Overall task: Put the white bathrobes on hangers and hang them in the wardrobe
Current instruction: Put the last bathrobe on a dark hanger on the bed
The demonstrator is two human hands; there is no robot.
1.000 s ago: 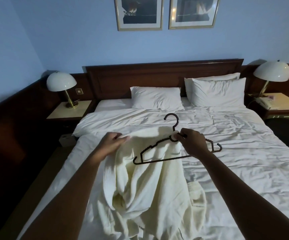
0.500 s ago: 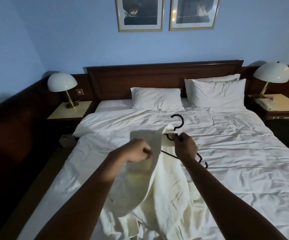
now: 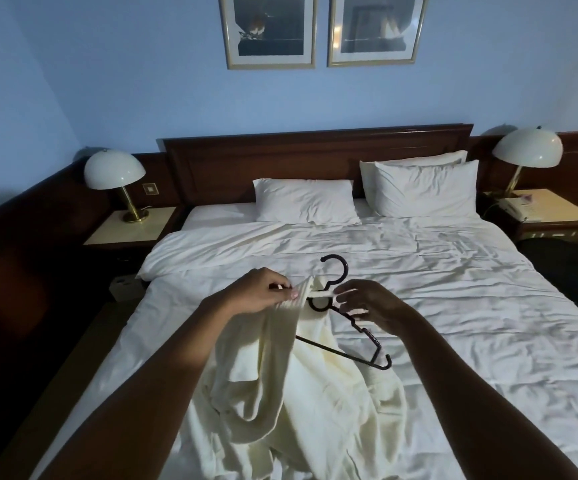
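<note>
Two hands work above a wide bed [image 3: 453, 306] made up in rumpled white linen, where we are fitting one cream-white towelling bathrobe [image 3: 301, 386] onto a thin black plastic hanger [image 3: 346, 327]. Our left hand [image 3: 256, 292] pinches a bunched fold of the robe's collar between thumb and fingertips, lifting it just beside the hanger's neck. Our right hand [image 3: 370, 306] grips the hanger's near arm with curled fingers and holds a narrow strip of the robe's edge against it. The rest of the robe trails down across the duvet toward us. We judge the first shoulder is only partly seated; the next move calls for drawing the collar over the hanger's hidden arm, then the free one. No wardrobe shows here.
</note>
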